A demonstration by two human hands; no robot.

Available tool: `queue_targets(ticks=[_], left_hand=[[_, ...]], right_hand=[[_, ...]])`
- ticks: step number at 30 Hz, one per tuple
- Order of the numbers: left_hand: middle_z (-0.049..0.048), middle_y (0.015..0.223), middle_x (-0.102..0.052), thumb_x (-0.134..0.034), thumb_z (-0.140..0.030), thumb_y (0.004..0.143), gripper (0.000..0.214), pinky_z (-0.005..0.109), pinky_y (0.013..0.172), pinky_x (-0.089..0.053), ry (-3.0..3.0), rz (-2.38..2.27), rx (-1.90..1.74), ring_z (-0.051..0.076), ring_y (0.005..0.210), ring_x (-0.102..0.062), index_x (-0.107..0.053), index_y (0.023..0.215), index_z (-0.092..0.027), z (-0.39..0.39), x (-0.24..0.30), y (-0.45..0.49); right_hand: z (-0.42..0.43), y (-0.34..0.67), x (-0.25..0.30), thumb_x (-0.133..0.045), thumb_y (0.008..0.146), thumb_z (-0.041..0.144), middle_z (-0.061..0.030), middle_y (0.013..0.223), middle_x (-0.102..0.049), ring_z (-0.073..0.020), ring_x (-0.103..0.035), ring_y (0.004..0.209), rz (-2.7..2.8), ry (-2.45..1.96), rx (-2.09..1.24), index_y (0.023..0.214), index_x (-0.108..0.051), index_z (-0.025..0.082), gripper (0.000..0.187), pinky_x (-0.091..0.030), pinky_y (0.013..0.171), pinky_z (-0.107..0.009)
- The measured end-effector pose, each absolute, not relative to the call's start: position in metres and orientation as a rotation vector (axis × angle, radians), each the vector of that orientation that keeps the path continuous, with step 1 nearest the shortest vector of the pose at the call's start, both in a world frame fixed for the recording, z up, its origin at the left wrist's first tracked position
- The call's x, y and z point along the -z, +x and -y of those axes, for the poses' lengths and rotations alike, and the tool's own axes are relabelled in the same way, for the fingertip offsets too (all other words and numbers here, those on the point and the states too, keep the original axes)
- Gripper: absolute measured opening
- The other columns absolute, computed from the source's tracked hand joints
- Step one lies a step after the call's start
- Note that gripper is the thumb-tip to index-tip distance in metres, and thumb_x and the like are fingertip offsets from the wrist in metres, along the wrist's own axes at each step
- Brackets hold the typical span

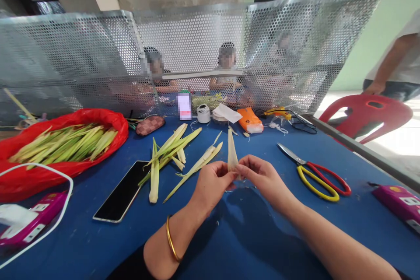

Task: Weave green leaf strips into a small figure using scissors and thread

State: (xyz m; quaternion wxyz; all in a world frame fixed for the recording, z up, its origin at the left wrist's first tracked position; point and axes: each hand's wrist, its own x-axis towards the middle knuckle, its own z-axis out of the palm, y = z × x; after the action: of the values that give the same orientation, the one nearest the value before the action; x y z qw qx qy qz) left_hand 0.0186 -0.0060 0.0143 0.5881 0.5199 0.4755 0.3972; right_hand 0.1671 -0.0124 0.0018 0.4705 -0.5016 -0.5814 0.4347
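A pale, pointed corn husk [232, 151] stands upright between my hands, pinched near its lower end. My left hand [212, 183] closes on it from the left, thumb and fingers together. From the right, my right hand [262, 176] pinches the same piece. The husk's bottom edge is partly hidden by my fingers. Just left of my hands lie a few loose narrow husks [200, 162] on the blue table. Farther left is a crossed pile of green and cream husks [155, 179], some touching a black phone [120, 192].
A red bag [114, 118] full of husks sits at left. Scissors [308, 164] with red and yellow handles lie right. White thread [203, 115], an orange tissue pack [250, 120] and a yellow glue gun [278, 112] line the back before a perforated metal screen [197, 39]. People sit behind it.
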Motion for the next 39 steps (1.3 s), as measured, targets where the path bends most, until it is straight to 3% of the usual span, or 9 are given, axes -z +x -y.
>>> queue_targets(ticks=[6, 13, 18, 23, 25, 31, 34, 36, 39], left_hand=[[-0.0016, 0.057, -0.057, -0.062, -0.038, 0.076, 0.023, 0.024, 0.052, -0.046, 1.327, -1.161, -0.953, 0.013, 0.051, -0.057, -0.06, 0.066, -0.018, 0.005, -0.006, 0.019], [-0.0024, 0.049, -0.053, -0.061, -0.041, 0.076, 0.026, 0.022, 0.049, -0.042, 1.349, -1.256, -1.007, 0.013, 0.049, -0.053, -0.061, 0.066, -0.018, 0.0, -0.009, 0.015], [-0.0018, 0.049, -0.054, -0.065, -0.039, 0.072, 0.025, 0.02, 0.045, -0.039, 1.196, -1.225, -1.057, 0.009, 0.043, -0.048, -0.06, 0.063, -0.016, -0.004, -0.007, 0.014], [0.0002, 0.057, -0.059, -0.069, -0.039, 0.069, 0.025, 0.019, 0.043, -0.04, 1.079, -1.26, -1.037, 0.008, 0.044, -0.052, -0.062, 0.065, -0.015, -0.01, 0.001, 0.011], [0.0011, 0.06, -0.061, -0.068, -0.038, 0.07, 0.025, 0.019, 0.044, -0.041, 1.034, -1.27, -1.004, 0.008, 0.045, -0.054, -0.064, 0.069, -0.014, -0.011, 0.002, 0.01], [0.0021, 0.067, -0.062, -0.068, -0.039, 0.071, 0.027, 0.019, 0.048, -0.042, 0.94, -1.151, -0.93, 0.009, 0.051, -0.057, -0.068, 0.077, -0.012, -0.003, -0.003, 0.012], [0.0039, 0.072, -0.062, -0.069, -0.04, 0.071, 0.029, 0.019, 0.05, -0.042, 0.926, -1.093, -0.906, 0.01, 0.058, -0.057, -0.071, 0.079, -0.013, 0.005, -0.005, 0.017], [0.004, 0.07, -0.06, -0.071, -0.043, 0.068, 0.031, 0.019, 0.05, -0.041, 0.948, -1.083, -0.918, 0.011, 0.06, -0.054, -0.072, 0.077, -0.013, 0.009, -0.004, 0.02], [0.0023, 0.062, -0.056, -0.072, -0.046, 0.065, 0.032, 0.02, 0.05, -0.04, 1.028, -1.115, -0.932, 0.012, 0.06, -0.05, -0.071, 0.068, -0.014, 0.014, -0.002, 0.026]], right_hand=[[0.011, 0.168, 0.006, -0.055, 0.083, 0.036, 0.0028, 0.058, -0.056, -0.013, -0.049, 0.057, 1.509, -1.275, -0.954, 0.065, -0.054, 0.021, 0.024, -0.039, 0.058, -0.027], [0.018, 0.172, -0.014, -0.065, 0.079, 0.043, 0.0021, 0.058, -0.055, -0.0116, -0.049, 0.056, 1.272, -1.07, -1.505, 0.065, -0.054, 0.019, 0.03, -0.041, 0.062, -0.025], [0.027, 0.181, -0.032, -0.07, 0.071, 0.044, 0.0045, 0.055, -0.043, -0.0104, -0.041, 0.05, 1.129, -0.793, -1.772, 0.062, -0.049, 0.02, 0.033, -0.043, 0.062, -0.031], [0.032, 0.203, -0.048, -0.059, 0.067, 0.066, 0.0089, 0.047, -0.025, -0.0079, -0.024, 0.037, 1.194, -0.782, -1.37, 0.055, -0.027, 0.025, 0.053, -0.039, 0.05, -0.033], [0.025, 0.214, -0.047, -0.054, 0.07, 0.067, 0.0085, 0.047, -0.023, -0.0091, -0.023, 0.037, 1.192, -0.828, -1.158, 0.056, -0.026, 0.025, 0.052, -0.038, 0.05, -0.033], [-0.021, 0.226, -0.015, -0.06, 0.072, 0.047, -0.0036, 0.066, -0.056, -0.0201, -0.052, 0.06, 1.311, -1.448, -0.638, 0.072, -0.055, 0.022, 0.026, -0.042, 0.064, -0.036], [-0.019, 0.215, -0.006, -0.064, 0.071, 0.044, -0.0135, 0.103, -0.061, -0.0227, -0.058, 0.07, 1.35, -1.645, -0.211, 0.108, -0.057, 0.017, 0.046, -0.043, 0.065, -0.036], [-0.007, 0.201, -0.007, -0.06, 0.078, 0.046, -0.012, 0.108, -0.06, -0.0209, -0.06, 0.073, 1.449, -1.517, -0.269, 0.115, -0.054, 0.019, 0.046, -0.044, 0.065, -0.034], [0.011, 0.179, -0.007, -0.06, 0.08, 0.049, -0.002, 0.075, -0.06, -0.0176, -0.056, 0.064, 1.548, -1.331, -0.745, 0.086, -0.057, 0.021, 0.029, -0.043, 0.06, -0.029]])
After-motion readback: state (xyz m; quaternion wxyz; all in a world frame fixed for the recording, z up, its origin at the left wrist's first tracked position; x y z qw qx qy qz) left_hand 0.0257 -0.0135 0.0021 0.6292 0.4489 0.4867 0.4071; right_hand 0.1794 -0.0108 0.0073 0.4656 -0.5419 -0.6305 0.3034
